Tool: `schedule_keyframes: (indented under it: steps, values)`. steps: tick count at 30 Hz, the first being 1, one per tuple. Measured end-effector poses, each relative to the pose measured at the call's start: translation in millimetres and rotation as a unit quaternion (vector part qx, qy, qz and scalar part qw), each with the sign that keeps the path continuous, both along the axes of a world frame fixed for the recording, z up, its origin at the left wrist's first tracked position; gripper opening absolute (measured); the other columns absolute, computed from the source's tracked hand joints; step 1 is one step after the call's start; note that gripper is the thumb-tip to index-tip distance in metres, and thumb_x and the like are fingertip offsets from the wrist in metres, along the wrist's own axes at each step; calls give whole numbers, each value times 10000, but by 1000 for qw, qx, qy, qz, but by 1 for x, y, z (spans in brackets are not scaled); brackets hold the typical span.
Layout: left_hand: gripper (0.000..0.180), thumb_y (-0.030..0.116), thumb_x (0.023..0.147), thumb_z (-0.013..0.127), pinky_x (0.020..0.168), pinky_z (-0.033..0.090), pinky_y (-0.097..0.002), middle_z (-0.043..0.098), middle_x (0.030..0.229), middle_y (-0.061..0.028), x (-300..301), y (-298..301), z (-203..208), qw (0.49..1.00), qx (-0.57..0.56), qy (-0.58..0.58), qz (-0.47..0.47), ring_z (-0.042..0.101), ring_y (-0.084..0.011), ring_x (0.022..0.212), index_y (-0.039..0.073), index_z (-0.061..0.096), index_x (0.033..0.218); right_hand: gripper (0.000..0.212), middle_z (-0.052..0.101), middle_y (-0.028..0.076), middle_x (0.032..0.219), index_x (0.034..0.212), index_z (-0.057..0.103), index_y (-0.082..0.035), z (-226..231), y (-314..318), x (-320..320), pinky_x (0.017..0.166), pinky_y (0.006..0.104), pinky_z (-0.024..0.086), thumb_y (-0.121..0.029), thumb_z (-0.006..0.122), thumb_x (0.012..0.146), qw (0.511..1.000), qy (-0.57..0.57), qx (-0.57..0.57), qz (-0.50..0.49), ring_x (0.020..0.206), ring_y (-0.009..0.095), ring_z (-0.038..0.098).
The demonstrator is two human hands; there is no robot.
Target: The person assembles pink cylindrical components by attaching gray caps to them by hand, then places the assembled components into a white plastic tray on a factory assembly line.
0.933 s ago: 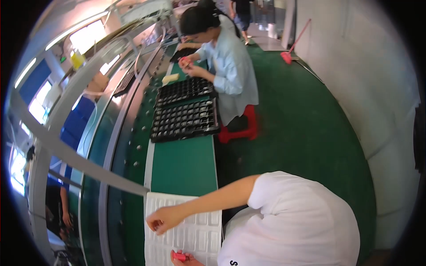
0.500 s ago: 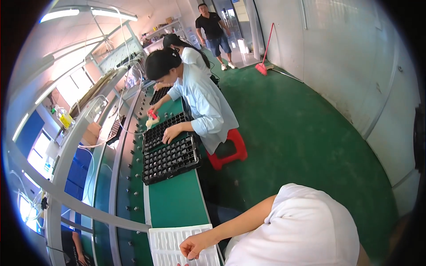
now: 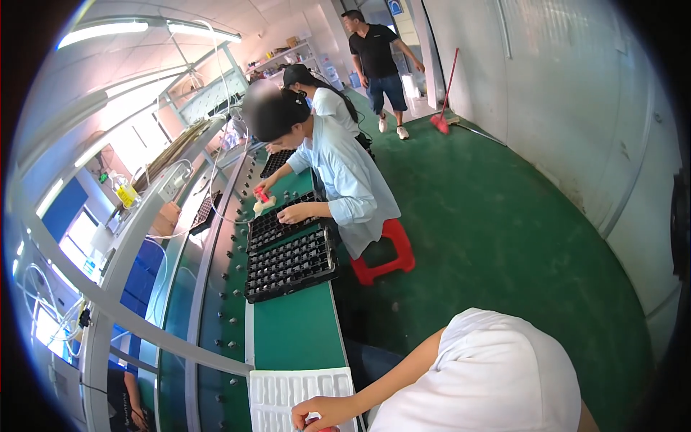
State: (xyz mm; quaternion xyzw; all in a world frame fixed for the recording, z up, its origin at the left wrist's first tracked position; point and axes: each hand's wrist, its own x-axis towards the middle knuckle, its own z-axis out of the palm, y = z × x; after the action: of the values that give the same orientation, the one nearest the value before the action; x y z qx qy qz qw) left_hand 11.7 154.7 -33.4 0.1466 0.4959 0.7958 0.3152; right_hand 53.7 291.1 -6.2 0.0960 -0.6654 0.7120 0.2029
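My right hand (image 3: 322,412) is at the bottom edge, over the lower part of a white moulded plastic tray (image 3: 295,381) with rows of shallow hollows. Its thumb and fingers are pinched together around something small and greyish that I cannot make out. Just below those fingers a reddish sliver shows at the picture's edge; it may be a fingertip of my left hand, which is otherwise cut off. The tray rests on the green bench top (image 3: 299,335).
Black compartment trays (image 3: 288,266) lie farther up the bench, where a seated co-worker in light blue (image 3: 353,176) holds a red-handled tool. A red stool (image 3: 389,252) stands beside the bench. A grey metal frame (image 3: 173,345) arches at left. Another person in black (image 3: 378,57) stands far back.
The whole view has shifted, so the bench appears farther right and lower. My right hand sits lower, nearer the bottom edge. The person in black has come closer and turned aside.
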Motion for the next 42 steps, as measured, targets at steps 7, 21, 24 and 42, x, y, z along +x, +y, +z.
schedule_keyframes:
  steps: [7,21,24,42]
  values:
    - [182,247,952,479,581,342,-212,498,761,24,15,13,35,998,-19,-57,8,434,-77,664,121,563,852,113,612,53,865,842,551,-51,-4,9,2,799,295,446,-110,647,835,998,-32,-1,-51,895,158,578]
    - [180,242,966,496,696,450,-240,543,841,-14,-19,31,-36,989,-17,-143,16,522,-101,794,90,586,929,105,571,72,849,808,565,-46,-27,19,12,735,318,444,-107,645,839,979,19,140,-150,820,225,555]
    - [181,243,968,494,696,449,-241,542,841,-14,-20,37,-35,991,2,-135,15,521,-101,794,92,581,920,110,579,77,861,845,595,-48,-25,15,4,763,319,448,-149,632,868,967,31,208,-142,856,236,567]
    - [194,249,975,479,693,440,-242,537,837,-15,-20,58,-21,995,23,-92,-41,513,-99,791,104,550,866,202,638,119,910,931,655,-74,-13,9,5,745,402,478,-238,668,813,955,4,211,-206,864,304,608]
